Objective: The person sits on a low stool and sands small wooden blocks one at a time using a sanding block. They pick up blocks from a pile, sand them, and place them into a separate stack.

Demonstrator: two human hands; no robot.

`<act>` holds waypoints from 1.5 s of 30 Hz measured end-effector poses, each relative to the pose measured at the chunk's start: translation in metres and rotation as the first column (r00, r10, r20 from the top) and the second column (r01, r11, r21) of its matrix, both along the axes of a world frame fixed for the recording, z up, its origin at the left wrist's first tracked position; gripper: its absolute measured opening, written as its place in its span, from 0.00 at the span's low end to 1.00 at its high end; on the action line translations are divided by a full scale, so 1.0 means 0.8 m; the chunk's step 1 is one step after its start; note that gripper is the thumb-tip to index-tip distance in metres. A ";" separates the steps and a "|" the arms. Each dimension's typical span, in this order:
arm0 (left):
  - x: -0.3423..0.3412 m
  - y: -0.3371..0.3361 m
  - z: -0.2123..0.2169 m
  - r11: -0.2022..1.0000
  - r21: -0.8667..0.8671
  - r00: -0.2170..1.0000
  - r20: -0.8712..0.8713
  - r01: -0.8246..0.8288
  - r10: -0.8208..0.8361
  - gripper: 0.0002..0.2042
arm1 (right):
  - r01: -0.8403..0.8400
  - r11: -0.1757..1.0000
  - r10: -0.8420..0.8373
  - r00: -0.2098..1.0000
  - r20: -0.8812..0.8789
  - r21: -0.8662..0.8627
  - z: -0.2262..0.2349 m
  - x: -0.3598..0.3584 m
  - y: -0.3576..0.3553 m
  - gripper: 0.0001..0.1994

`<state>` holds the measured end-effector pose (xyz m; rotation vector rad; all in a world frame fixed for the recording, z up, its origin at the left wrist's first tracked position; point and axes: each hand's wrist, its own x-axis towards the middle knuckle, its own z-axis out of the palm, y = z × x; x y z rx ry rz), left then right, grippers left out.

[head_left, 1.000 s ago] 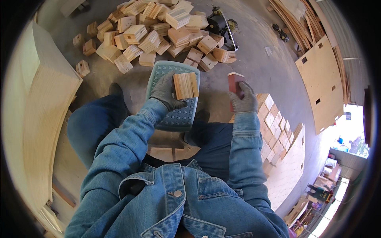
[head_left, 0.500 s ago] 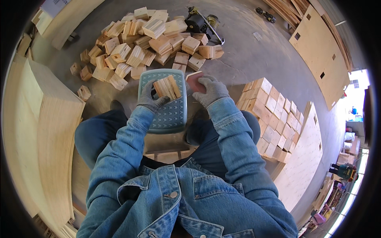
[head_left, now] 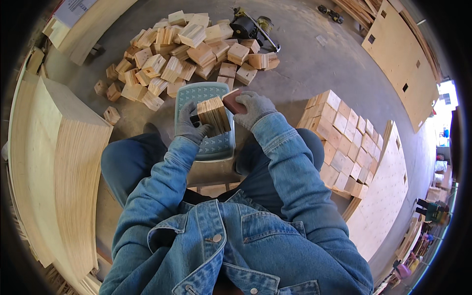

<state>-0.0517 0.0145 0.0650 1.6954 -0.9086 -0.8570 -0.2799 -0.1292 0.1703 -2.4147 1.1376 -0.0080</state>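
Over a pale blue-green plastic stool (head_left: 201, 91) with a studded top, my gloved left hand (head_left: 190, 124) is closed round a layered plywood block (head_left: 213, 116). Its fingers wrap the left side, and the striped edges face up. My right hand (head_left: 256, 110), also in a grey glove, grips a flat reddish-brown sanding block (head_left: 232, 101) by its right end. The sanding block is tilted at the upper right corner of the plywood block, close to it; whether they touch I cannot tell. The fingertips under both pieces are hidden.
Loose wooden blocks (head_left: 172, 69) lie heaped beyond the stool, with a black-and-green power tool (head_left: 246, 27) behind them. At my right stands a neat stack of blocks (head_left: 344, 137) beside a plywood sheet (head_left: 381, 191). Tall stacked boards (head_left: 73, 172) rise at my left.
My right hand has brought the sanding block left, up to the plywood block's corner. The plywood block has turned in my left hand, showing its layered edges more upright. The view has shifted slightly.
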 end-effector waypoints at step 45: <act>0.028 -0.062 -0.040 0.976 -0.190 0.363 -0.921 -0.102 -0.141 0.31 | 0.003 0.925 0.069 0.982 0.177 -0.380 -0.035 0.042 0.129 0.32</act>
